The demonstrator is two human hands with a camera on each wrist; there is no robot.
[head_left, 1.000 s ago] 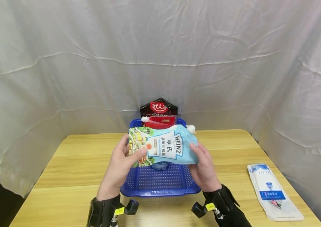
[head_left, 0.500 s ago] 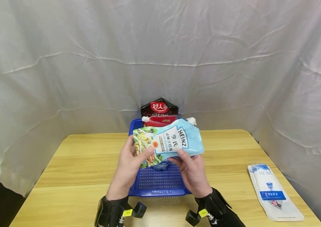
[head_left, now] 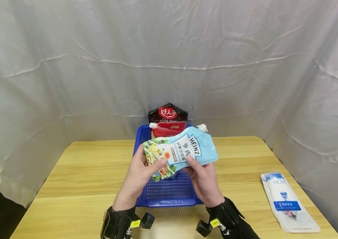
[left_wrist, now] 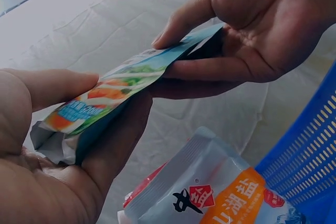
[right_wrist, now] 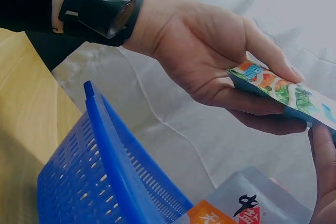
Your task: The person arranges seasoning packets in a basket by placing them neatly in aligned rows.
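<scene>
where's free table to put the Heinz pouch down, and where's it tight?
Bare wood left of the blue basket out to the table edge, and a narrower strip between basket and the white packet. Tight: basket's back, with red pouch and dark bag; both hands grip the Heinz pouch above it.

My left hand pinches the pouch by its end, thumb on top. Below it are the blue basket and a salt bag.
</scene>
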